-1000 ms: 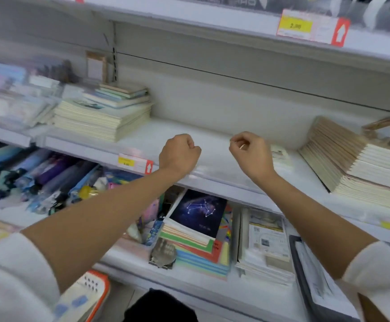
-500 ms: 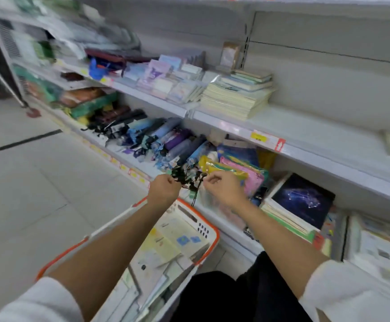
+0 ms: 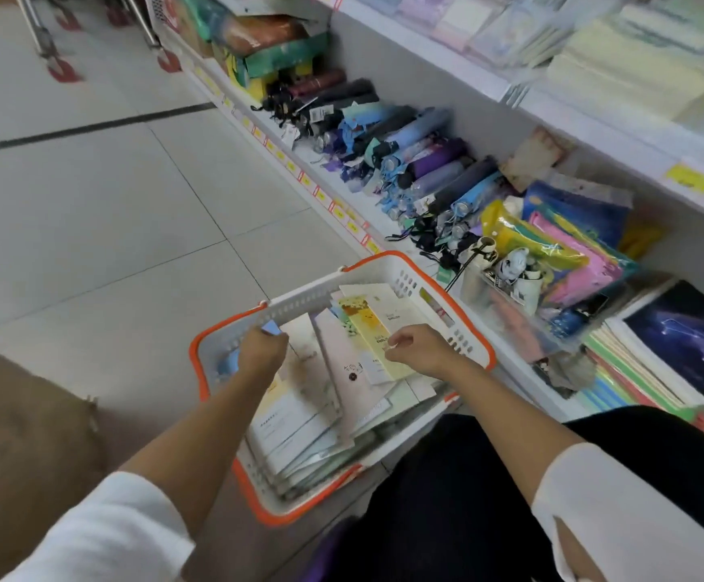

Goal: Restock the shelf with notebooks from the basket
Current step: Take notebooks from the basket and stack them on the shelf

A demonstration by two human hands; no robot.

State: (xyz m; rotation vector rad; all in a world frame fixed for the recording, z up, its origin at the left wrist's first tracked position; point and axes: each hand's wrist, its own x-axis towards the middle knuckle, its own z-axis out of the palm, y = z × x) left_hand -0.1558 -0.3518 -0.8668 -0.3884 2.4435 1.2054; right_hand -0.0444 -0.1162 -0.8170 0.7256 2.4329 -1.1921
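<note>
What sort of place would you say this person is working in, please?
Most likely a shop aisle: yellow price tags, rows of folded umbrellas, and a basket holding notebooks.

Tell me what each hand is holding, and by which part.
The right hand pinches the yellow notebook by its right edge. The left hand is curled among the basket's notebooks; its hold cannot be told.

One basket (image 3: pixel 300 305), my two hands: left hand (image 3: pixel 260 351), right hand (image 3: pixel 416 350).
Notebooks (image 3: pixel 344 373) inside overlap too much for me to count.
</note>
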